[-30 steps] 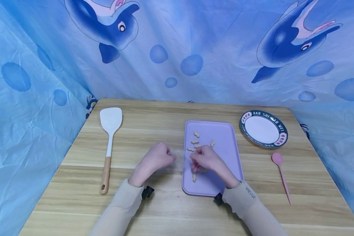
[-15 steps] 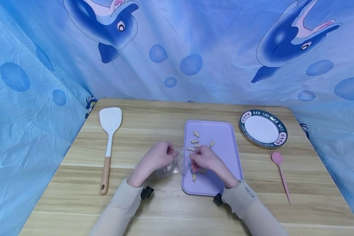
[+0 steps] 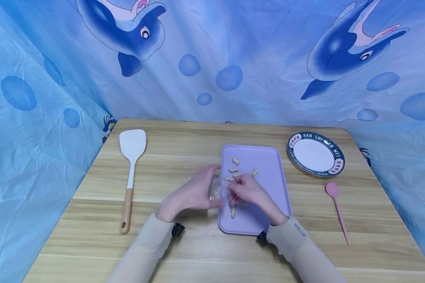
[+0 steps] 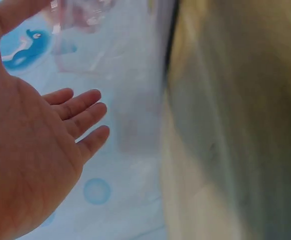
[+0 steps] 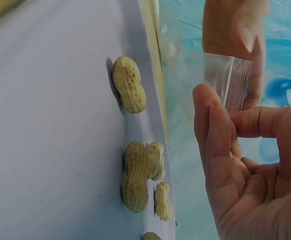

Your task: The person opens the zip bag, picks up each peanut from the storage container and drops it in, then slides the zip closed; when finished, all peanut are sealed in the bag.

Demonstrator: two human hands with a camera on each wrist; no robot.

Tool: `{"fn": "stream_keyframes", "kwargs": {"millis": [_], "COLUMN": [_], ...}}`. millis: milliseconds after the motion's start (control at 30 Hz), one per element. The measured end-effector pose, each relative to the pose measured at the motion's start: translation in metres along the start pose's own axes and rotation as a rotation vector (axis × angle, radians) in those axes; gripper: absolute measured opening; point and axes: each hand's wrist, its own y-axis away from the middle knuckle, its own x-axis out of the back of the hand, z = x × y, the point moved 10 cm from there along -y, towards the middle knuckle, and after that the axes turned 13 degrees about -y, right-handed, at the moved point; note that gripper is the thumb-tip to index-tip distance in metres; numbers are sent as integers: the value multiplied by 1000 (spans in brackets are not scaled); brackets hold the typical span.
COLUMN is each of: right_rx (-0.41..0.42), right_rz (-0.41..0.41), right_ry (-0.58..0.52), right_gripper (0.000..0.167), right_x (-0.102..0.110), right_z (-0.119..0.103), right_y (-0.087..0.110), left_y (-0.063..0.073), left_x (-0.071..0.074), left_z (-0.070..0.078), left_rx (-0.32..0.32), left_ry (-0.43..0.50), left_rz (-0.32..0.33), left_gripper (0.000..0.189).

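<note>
Between the two hands is a clear plastic bag (image 5: 218, 72), see-through and thin. My right hand (image 3: 248, 190) pinches its edge between thumb and fingers, above the left part of a purple tray (image 3: 267, 220). Left of the tray, my left hand (image 3: 193, 190) has its thumb spread from the fingers around the bag's other side; its fingers (image 4: 80, 115) look relaxed in the left wrist view. Several unshelled peanuts lie in the tray, one of them a peanut (image 3: 233, 212) close below the right hand. The right wrist view shows another peanut (image 5: 129, 85) near the tray's edge.
A white spatula (image 3: 132, 157) with a wooden handle lies at the left of the wooden table (image 3: 184, 259). At the back right stands a plate (image 3: 315, 155) with a dark patterned rim. A pink spoon (image 3: 336, 204) lies in front of it. A blue dolphin-print curtain (image 3: 212, 51) hangs behind.
My left hand has let go of its pinch on the bag's edge, spreading thumb and fingers apart around the bag. The right hand keeps its pinch in the same place.
</note>
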Motion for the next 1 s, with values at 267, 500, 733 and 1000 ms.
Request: {"fn": "stream_keyframes", "kwargs": {"millis": [267, 500, 733, 1000], "right_rx": [5, 0, 2, -3], "right_rz": [-35, -70, -113, -123], "right_ry": [-51, -70, -108, -119], "right_gripper": [20, 20, 22, 23], "right_x": [-4, -8, -11, -10], "right_z": [-2, 0, 1, 2], "right_y": [0, -1, -1, 0], "left_y": [-2, -3, -3, -2], "left_x": [-14, -19, -22, -18], "left_z": [-11, -16, -12, -15], "left_rx": [9, 4, -13, -1], "left_ry": [13, -31, -104, -97], "left_rz": [-30, -35, -38, -43], "left_gripper": [114, 113, 112, 100]}}
